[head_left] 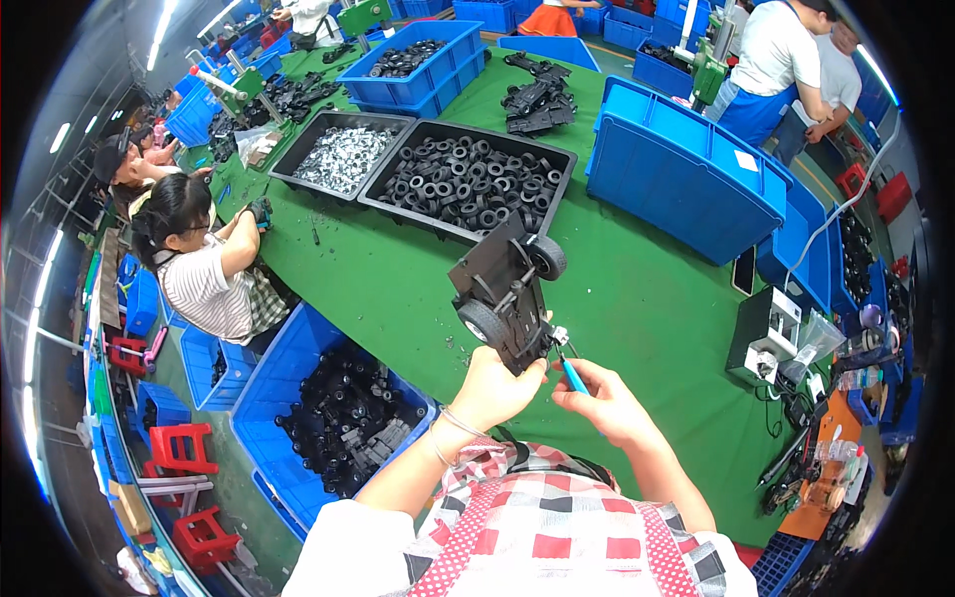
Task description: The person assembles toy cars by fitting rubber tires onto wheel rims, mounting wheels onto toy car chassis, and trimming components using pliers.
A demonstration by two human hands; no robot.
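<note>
My left hand is closed around the lower end of a black toy car chassis, which is held up on end over the green table. Two wheels with black tyres are on its upper part: one wheel at the left, another wheel at the right. In my right hand is a slim blue-handled hand tool. Its thin tip points up to a small silver-white part at the chassis's lower right end. Whether the tip touches that part I cannot tell.
Beyond the chassis stand a black tray of tyres and a tray of silvery parts. A blue bin of black parts is below left. Blue bins and a small boxy device lie right. A co-worker sits left.
</note>
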